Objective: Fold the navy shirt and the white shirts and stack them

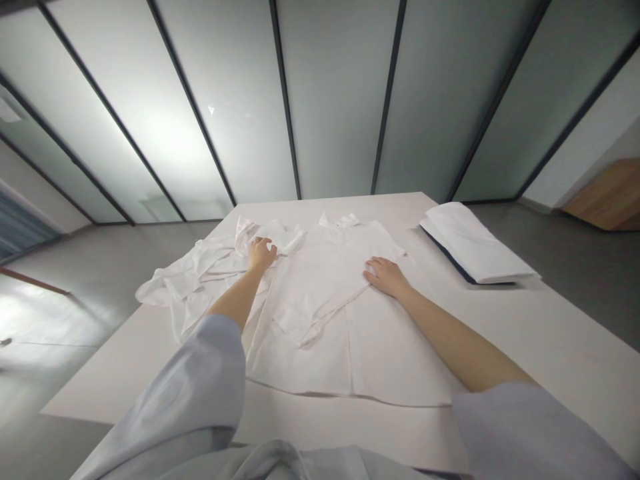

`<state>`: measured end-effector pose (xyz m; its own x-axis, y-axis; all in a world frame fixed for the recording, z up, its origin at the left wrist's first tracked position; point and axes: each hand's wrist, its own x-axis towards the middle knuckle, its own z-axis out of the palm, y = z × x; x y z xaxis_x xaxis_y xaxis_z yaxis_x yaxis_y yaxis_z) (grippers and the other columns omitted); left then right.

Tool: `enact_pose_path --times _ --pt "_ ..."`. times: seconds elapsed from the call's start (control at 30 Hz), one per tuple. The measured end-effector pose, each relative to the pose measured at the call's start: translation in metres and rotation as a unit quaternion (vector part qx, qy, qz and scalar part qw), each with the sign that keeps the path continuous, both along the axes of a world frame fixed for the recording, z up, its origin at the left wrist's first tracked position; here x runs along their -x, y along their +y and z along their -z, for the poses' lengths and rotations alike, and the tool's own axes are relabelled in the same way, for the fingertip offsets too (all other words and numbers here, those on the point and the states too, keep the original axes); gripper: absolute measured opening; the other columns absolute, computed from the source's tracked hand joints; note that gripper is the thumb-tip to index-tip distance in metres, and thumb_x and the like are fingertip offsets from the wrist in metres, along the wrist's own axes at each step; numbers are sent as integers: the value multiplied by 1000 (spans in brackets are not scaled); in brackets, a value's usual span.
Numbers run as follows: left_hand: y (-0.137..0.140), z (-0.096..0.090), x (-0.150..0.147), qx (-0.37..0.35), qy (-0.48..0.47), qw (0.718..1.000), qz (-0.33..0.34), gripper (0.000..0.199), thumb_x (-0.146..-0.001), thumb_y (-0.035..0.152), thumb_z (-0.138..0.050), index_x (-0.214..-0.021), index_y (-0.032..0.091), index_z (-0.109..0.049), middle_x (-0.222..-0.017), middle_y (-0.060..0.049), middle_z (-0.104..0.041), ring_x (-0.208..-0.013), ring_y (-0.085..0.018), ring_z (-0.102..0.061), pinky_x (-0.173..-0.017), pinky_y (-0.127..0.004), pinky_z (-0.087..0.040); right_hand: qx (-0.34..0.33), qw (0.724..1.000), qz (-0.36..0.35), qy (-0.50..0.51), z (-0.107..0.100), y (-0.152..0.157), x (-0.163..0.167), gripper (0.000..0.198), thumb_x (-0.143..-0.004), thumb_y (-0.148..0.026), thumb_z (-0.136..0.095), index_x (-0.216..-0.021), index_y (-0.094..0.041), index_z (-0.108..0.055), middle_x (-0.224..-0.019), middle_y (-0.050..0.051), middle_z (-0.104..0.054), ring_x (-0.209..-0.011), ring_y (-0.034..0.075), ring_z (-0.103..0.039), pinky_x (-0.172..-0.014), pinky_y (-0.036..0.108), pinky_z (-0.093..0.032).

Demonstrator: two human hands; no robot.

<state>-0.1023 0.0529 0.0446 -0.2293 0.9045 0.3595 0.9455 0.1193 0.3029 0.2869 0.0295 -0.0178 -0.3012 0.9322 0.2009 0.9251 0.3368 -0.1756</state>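
A white long-sleeved shirt lies spread on the table, collar at the far side and hem toward me. One sleeve is laid diagonally across its body. My right hand rests on the shirt's right part near that sleeve, palm down and fingers extended. At the shirt's left shoulder, my left hand has curved fingers with a gap between thumb and forefinger. It is beside a crumpled heap of white cloth; whether it touches the cloth is hard to tell.
A folded white stack with a dark underside lies at the table's right edge. The white table extends under everything. Some of the heaped cloth hangs past the left table edge. Frosted glass panels stand behind the table, above a grey floor.
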Motion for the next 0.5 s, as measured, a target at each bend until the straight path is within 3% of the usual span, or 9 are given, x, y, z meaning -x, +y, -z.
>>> enact_pose_path --times 0.17,0.33,0.5 --pt "9 -4 42 60 -3 992 -110 46 -85 35 -50 -127 18 -59 -142 -16 -44 -129 -34 -42 -106 -46 -36 -24 1000 -1 3 7 3 -2 43 -90 -40 -46 -124 -19 -62 -136 13 -56 -126 29 -50 -105 43 -37" --pt "17 -2 67 114 -4 986 -120 46 -88 38 -45 -128 18 -57 -143 -18 -43 -129 -35 -43 -101 -47 -40 -36 999 -14 4 13 6 -6 44 -89 -41 -45 -122 -19 -63 -134 14 -58 -123 30 -52 -103 44 -39" --pt "31 1 85 143 11 983 -110 48 -90 40 -40 -128 11 -52 -133 -24 -53 -126 -36 -47 -97 -50 -41 -46 999 -16 11 19 9 -9 44 -88 -43 -45 -121 -21 -64 -132 14 -59 -123 30 -53 -102 46 -41"
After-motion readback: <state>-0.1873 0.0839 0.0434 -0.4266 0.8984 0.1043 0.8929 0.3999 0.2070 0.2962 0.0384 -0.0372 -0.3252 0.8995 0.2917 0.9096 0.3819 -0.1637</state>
